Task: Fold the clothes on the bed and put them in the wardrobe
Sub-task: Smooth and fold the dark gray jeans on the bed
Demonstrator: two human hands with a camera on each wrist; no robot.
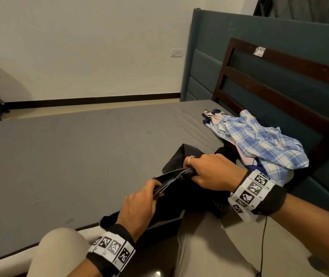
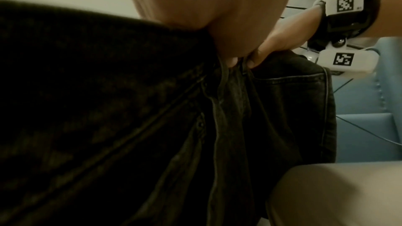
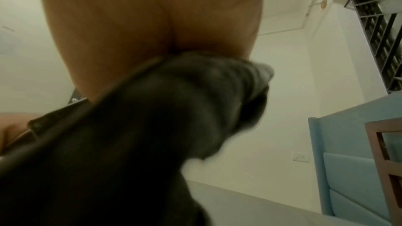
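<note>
A pair of black jeans (image 1: 181,194) lies bunched at the near edge of the grey mattress (image 1: 79,156), partly hanging over my knees. My left hand (image 1: 139,204) pinches the waistband on the left. My right hand (image 1: 207,172), with a ring on one finger, grips the waistband further right. In the left wrist view the black jeans (image 2: 250,118) show a seam and a pocket, and the right hand (image 2: 274,45) pinches their top edge. The right wrist view shows the dark jeans fabric (image 3: 163,109) bunched under my palm.
A blue-and-white checked shirt (image 1: 259,140) lies crumpled on other clothes by the dark wooden headboard (image 1: 279,84). A teal padded panel (image 1: 203,76) stands behind it. A wall socket (image 1: 177,52) sits on the white wall. My knees in beige trousers (image 1: 203,246) meet the bed's edge.
</note>
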